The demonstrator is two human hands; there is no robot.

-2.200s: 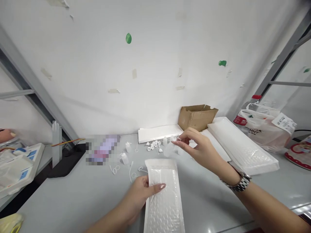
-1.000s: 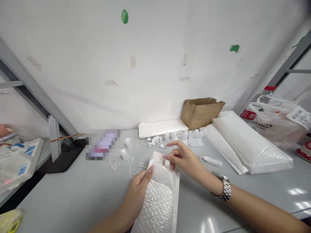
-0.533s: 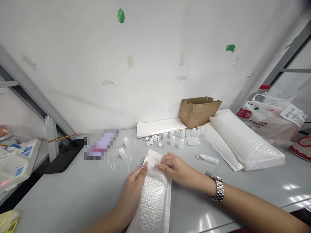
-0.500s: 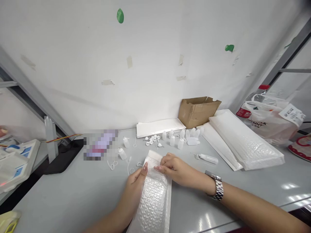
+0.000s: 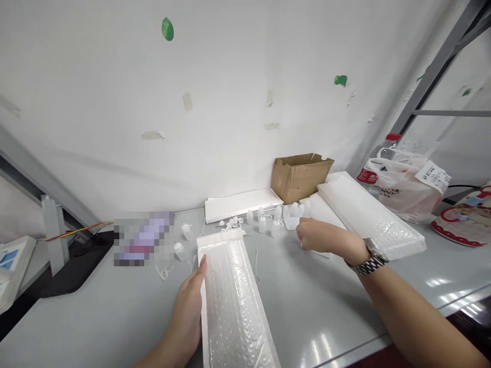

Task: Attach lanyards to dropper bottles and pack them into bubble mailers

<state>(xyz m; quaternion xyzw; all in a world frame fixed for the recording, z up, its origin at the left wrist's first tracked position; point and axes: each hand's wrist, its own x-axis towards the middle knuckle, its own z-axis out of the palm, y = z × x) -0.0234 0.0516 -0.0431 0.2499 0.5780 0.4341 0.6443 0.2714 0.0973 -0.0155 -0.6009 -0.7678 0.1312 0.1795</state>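
Note:
My left hand (image 5: pixel 188 305) grips the left edge of a white bubble mailer (image 5: pixel 233 301), thumb on top. The mailer is tilted up from the table, with its flap end pointing away from me. My right hand (image 5: pixel 315 235) is over the table to the right of the mailer, fingers curled downward. Its fingertips are partly hidden, and I cannot make out what they hold. Just under that hand shows a bit of a clear plastic piece (image 5: pixel 321 254). Small white squeeze bottles (image 5: pixel 275 228) stand to its left, and a heap of white caps (image 5: pixel 232 223) lies behind the mailer.
A cardboard box (image 5: pixel 301 179) stands by the wall, next to a flat white mailer (image 5: pixel 243 204). More bubble mailers (image 5: pixel 374 220) are stacked at the right, before a plastic bag (image 5: pixel 406 189). A blurred purple item (image 5: pixel 148 235) lies at the left.
My right hand has let go of the mailer and moved right, over where a slim bottle lay. The mailer shows more of its length. The view has shifted right.

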